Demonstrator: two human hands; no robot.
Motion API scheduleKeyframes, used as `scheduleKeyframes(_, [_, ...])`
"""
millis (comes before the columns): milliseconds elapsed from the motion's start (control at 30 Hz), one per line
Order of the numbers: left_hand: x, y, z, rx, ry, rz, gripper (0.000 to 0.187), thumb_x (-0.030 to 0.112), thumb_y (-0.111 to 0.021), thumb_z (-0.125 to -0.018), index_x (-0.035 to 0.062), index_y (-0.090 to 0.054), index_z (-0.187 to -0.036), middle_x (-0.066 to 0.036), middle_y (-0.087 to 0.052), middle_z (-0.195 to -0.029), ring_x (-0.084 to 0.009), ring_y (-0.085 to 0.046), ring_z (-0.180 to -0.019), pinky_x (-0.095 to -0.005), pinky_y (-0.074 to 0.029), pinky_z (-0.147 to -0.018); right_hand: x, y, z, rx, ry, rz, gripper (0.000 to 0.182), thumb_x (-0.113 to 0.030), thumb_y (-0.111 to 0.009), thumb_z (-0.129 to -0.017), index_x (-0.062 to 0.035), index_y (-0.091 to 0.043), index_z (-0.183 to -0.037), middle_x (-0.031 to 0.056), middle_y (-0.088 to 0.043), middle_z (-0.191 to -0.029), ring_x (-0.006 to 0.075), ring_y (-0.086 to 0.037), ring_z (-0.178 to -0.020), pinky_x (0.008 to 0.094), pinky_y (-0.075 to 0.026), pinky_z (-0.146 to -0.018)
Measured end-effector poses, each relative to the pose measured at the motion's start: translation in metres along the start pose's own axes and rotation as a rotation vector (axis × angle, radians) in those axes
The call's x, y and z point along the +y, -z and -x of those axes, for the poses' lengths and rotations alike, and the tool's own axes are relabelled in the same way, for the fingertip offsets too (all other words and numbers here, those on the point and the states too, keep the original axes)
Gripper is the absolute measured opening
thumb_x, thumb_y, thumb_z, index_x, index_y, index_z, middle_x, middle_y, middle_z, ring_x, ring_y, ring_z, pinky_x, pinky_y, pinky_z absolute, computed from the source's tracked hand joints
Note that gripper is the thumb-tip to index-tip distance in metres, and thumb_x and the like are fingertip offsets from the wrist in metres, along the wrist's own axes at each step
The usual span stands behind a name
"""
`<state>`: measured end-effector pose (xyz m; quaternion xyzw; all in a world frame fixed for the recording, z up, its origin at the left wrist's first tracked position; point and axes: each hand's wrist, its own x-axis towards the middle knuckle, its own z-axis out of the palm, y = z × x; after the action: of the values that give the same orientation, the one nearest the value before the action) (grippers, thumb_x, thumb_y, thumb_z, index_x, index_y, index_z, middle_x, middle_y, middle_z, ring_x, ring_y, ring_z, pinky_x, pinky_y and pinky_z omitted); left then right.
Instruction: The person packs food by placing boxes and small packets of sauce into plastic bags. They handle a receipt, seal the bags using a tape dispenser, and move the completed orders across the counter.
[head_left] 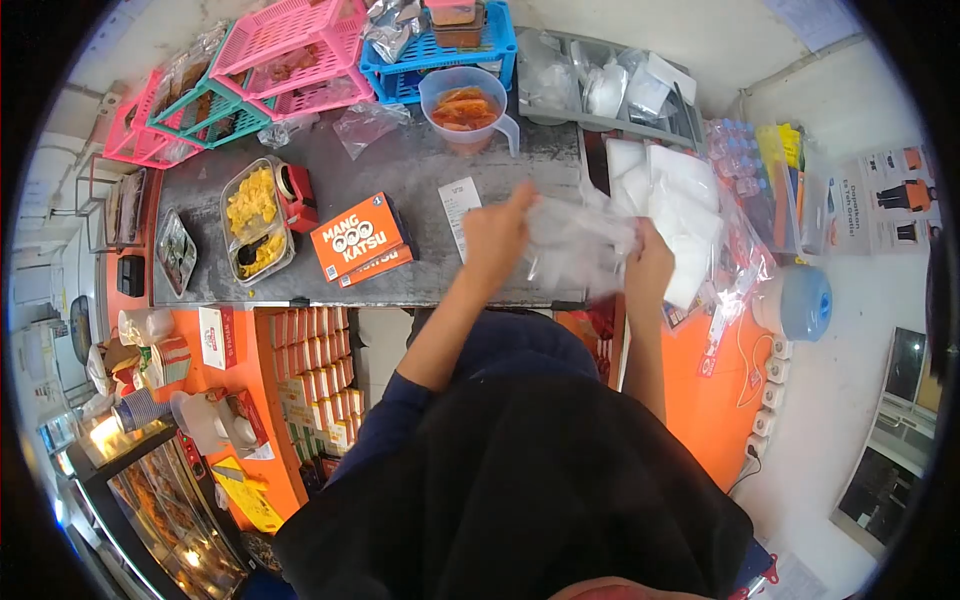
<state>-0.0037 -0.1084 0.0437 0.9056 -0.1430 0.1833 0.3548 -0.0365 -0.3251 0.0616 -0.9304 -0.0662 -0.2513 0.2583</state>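
A thin clear plastic bag (580,240), smeared by motion, is stretched between my two hands above the front of the dark counter. My left hand (500,235) is closed at the bag's left side, its fingers slightly blurred. On the other side, my right hand (650,262) grips the bag's edge beside a stack of white plastic bags (682,210). Left of my left hand lie a paper receipt (460,212) and an orange box (358,238) lettered "MANG KATSU", which rests on a similar box.
Behind my hands stands a clear jug (464,108) of reddish food. Farther left are a container of yellow food (252,215) and a foil-like tray (175,255). Pink baskets (290,45), a blue basket (440,60) and a grey tray (610,85) line the back.
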Motion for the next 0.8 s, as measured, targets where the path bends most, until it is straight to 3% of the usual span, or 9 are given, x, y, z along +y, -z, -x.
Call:
scheduleKeyframes(67, [-0.028, 0.024, -0.007, 0.169, 0.204, -0.039, 0.02, 0.001, -0.055, -0.078, 0.0091, -0.056, -0.097, -0.014, -0.062, -0.068, -0.0311, -0.061, -0.057, -0.0385, -0.045, -0.051, -0.01, 0.009, -0.011, -0.201, -0.654, 0.192, 0.037, 0.008, -0.048, -0.075, -0.006, -0.058, -0.107, 0.022, -0.063, -0.091, 0.0374, -0.063, -0.085, 0.0417, -0.048, -0.073])
scheduleKeyframes(133, [-0.048, 0.045, -0.008, 0.283, 0.374, -0.043, 0.018, 0.003, -0.056, -0.079, 0.0079, -0.055, -0.097, -0.015, -0.062, -0.07, -0.0316, -0.061, -0.058, -0.0392, -0.045, -0.051, 0.018, 0.014, 0.002, 0.021, -0.648, 0.037, 0.039, 0.007, -0.049, -0.077, -0.0045, -0.058, -0.113, 0.0217, -0.063, -0.095, 0.0345, -0.063, -0.087, 0.0397, -0.048, -0.076])
scheduleKeyframes(233, [-0.036, 0.067, -0.016, 0.11, 0.386, 0.082, 0.013, 0.004, -0.054, -0.085, 0.007, -0.055, -0.097, -0.013, -0.063, -0.075, -0.0338, -0.061, -0.06, -0.0383, -0.046, -0.052, 0.0, 0.019, 0.009, -0.26, -0.365, -0.058, 0.068, 0.0, -0.059, -0.077, -0.0095, -0.038, -0.14, 0.0222, -0.049, -0.12, 0.0364, -0.046, -0.118, 0.0394, -0.04, -0.089])
scheduleKeyframes(333, [0.004, 0.049, -0.003, -0.107, 0.431, 0.582, 0.019, 0.003, -0.056, -0.082, 0.0082, -0.057, -0.1, -0.011, -0.064, -0.077, -0.0327, -0.063, -0.066, -0.0395, -0.049, -0.058, -0.086, 0.043, -0.019, -0.141, -0.021, 0.079, 0.08, -0.003, -0.064, -0.074, -0.013, -0.029, -0.146, 0.0193, -0.044, -0.112, 0.0363, -0.041, -0.109, 0.0402, -0.036, -0.091])
scheduleKeyframes(400, [0.031, 0.037, 0.002, -0.133, -0.218, 0.315, 0.025, 0.0, -0.059, -0.072, 0.0089, -0.06, -0.095, -0.008, -0.065, -0.08, -0.0283, -0.064, -0.075, -0.0399, -0.048, -0.062, -0.09, 0.015, -0.024, -0.099, -0.003, -0.028, 0.078, -0.003, -0.064, -0.074, -0.0135, -0.032, -0.144, 0.0169, -0.043, -0.106, 0.033, -0.043, -0.1, 0.0386, -0.038, -0.088])
scheduleKeyframes(600, [-0.034, 0.077, 0.01, 0.151, 0.158, -0.416, 0.014, 0.0, -0.058, -0.064, 0.0084, -0.062, -0.074, -0.008, -0.064, -0.091, -0.0253, -0.059, -0.093, -0.0371, -0.045, -0.07, -0.046, 0.015, -0.009, -0.163, -0.252, -0.089, 0.065, 0.0, -0.057, -0.073, -0.0131, -0.045, -0.136, 0.0096, -0.047, -0.098, 0.0209, -0.05, -0.084, 0.0303, -0.044, -0.076])
scheduleKeyframes(667, [-0.047, 0.084, 0.051, -0.148, 0.032, -0.016, 0.009, 0.01, -0.059, -0.069, 0.0086, -0.064, -0.077, -0.01, -0.061, -0.097, -0.0273, -0.053, -0.1, -0.0429, -0.041, -0.088, -0.041, 0.016, 0.012, -0.117, -0.227, -0.024, 0.063, 0.003, -0.055, -0.072, -0.0121, -0.048, -0.134, 0.0076, -0.05, -0.099, 0.0172, -0.052, -0.084, 0.0276, -0.045, -0.075])
scheduleKeyframes(733, [-0.062, 0.072, 0.118, -0.503, 0.043, 0.682, 0.03, 0.001, -0.053, -0.063, 0.0115, -0.069, -0.086, -0.014, -0.063, -0.099, -0.0254, -0.058, -0.096, -0.0338, -0.044, -0.084, -0.011, 0.005, 0.046, -0.582, -0.675, -0.983, 0.066, 0.003, -0.053, -0.072, -0.0132, -0.045, -0.136, 0.0046, -0.055, -0.103, 0.0124, -0.054, -0.089, 0.0259, -0.045, -0.077])
scheduleKeyframes(800, [-0.05, 0.097, 0.165, -0.684, 1.009, 1.406, 0.054, 0.001, -0.053, -0.062, 0.0163, -0.064, -0.113, -0.011, -0.063, -0.099, -0.0236, -0.058, -0.095, -0.0358, -0.045, -0.088, -0.025, 0.017, 0.055, -0.739, -0.776, -1.163, 0.067, 0.003, -0.053, -0.073, -0.0128, -0.043, -0.137, 0.0039, -0.056, -0.104, 0.0117, -0.055, -0.091, 0.0259, -0.045, -0.079])
